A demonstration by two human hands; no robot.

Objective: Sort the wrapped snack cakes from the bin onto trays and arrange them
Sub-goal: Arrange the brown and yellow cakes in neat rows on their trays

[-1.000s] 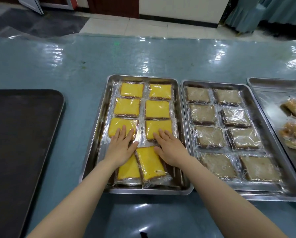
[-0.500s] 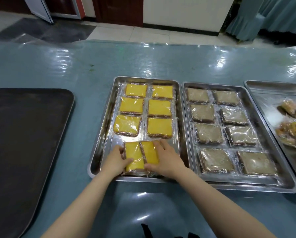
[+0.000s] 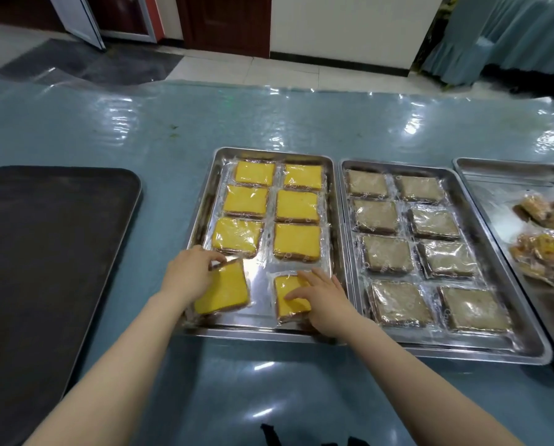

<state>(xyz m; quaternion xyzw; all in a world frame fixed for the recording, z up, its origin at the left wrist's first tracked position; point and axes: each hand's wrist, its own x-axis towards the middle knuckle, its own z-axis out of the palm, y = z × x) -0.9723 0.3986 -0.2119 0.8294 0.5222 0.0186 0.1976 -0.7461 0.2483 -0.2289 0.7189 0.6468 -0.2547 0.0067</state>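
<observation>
A steel tray (image 3: 201, 201) holds several wrapped yellow cakes in two columns. My left hand (image 3: 189, 273) pinches the top edge of the near-left yellow cake (image 3: 224, 292), which sits tilted at the tray's near-left corner. My right hand (image 3: 325, 300) rests with straight fingers on the near-right yellow cake (image 3: 290, 300). A second steel tray (image 3: 526, 320) to the right holds several wrapped brown cakes (image 3: 398, 304) in two columns.
A third steel tray (image 3: 494, 175) at the far right holds a loose pile of wrapped snacks (image 3: 545, 249). A large dark tray (image 3: 44, 252) lies on the left of the blue-green table (image 3: 172, 123). The floor and a doorway lie beyond the table's far edge.
The two near yellow cakes, held side by side before, have been pulled apart: my left hand moved one leftward and tilted it, my right hand slid the other rightward.
</observation>
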